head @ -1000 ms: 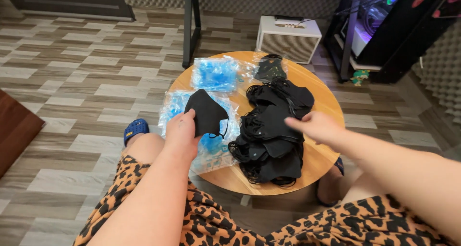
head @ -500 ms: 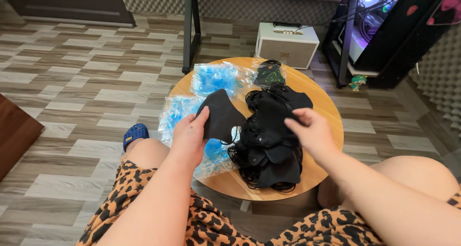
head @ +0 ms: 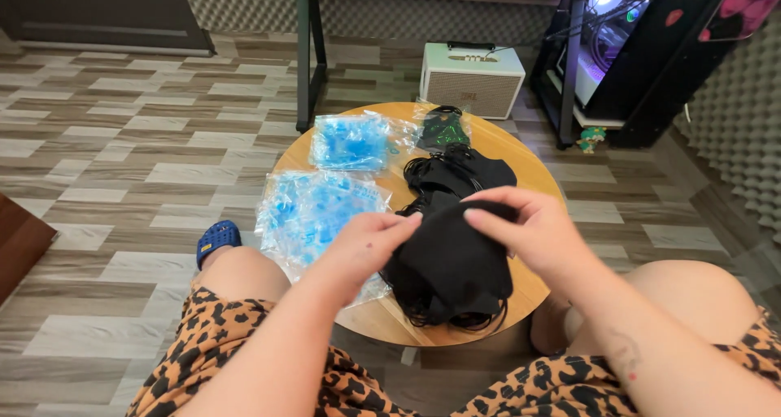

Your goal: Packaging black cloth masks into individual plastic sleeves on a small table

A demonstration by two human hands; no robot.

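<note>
Head view of a seated person at a round wooden table (head: 533,169). The left hand (head: 366,242) and right hand (head: 529,230) meet above the near half of the table, each pinching the top edge of one black face mask (head: 455,254) between thumb and fingertips; the fingers are curled close on the cloth, not spread. The mask hangs from both hands over a heap of black masks (head: 455,177) that runs from the table's middle to its near edge. At the left edge lies a pile of clear bags with blue print (head: 313,209); a second such pile (head: 351,140) lies at the far left edge. One bagged dark mask (head: 443,128) lies at the far edge. On the floor beyond the table stands a cream-coloured speaker (head: 472,75).
</note>
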